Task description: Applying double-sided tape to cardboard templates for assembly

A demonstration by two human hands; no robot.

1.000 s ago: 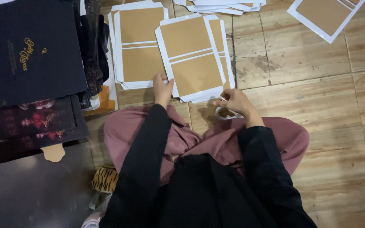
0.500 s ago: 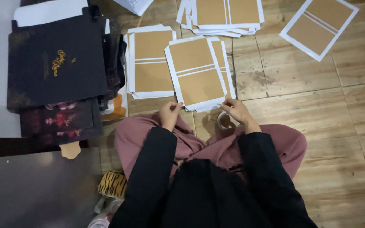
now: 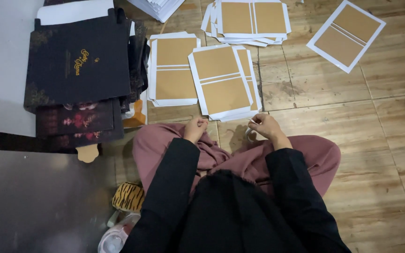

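I sit cross-legged on a tiled floor in pink trousers and black sleeves. My left hand (image 3: 195,129) rests loosely closed on my left knee, just below a stack of white sheets with brown panels (image 3: 223,82). My right hand (image 3: 267,127) pinches a thin strip and touches a small roll of clear tape (image 3: 251,136) on the floor by the stack's near right corner. A second stack of the same sheets (image 3: 173,68) lies to the left of the first.
Dark flat cartons with gold lettering (image 3: 78,61) are piled at the left. More brown-panel sheets lie at the top (image 3: 251,21) and top right (image 3: 345,35). A tiger-striped pouch (image 3: 128,197) and a clear bottle (image 3: 116,236) sit by my left hip.
My left hand has drawn back from the sheet stack onto my knee. The view has tilted so the stacks sit lower in frame. My right hand stays at the tape roll.
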